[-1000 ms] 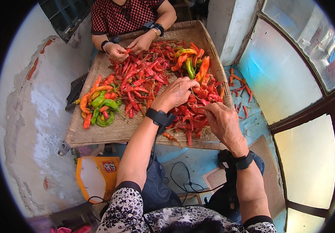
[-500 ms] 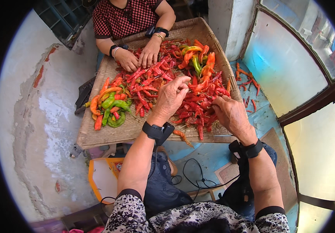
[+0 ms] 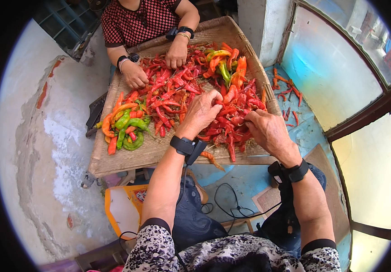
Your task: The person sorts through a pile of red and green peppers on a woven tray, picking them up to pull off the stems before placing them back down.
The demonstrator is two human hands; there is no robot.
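Your left hand and right hand: fingers bent at red peppers, tray 4 o'clock; grip unclear. Green-orange peppers: 8 o'clock. Second mixed cluster: 2 o'clock. Co-worker's hands: 11 o'clock.

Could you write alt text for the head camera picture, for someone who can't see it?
A person's left hand and right hand are at red peppers in a shallow woven tray. Across from them, another person's hands are also at the peppers; green and orange peppers lie grouped at left.
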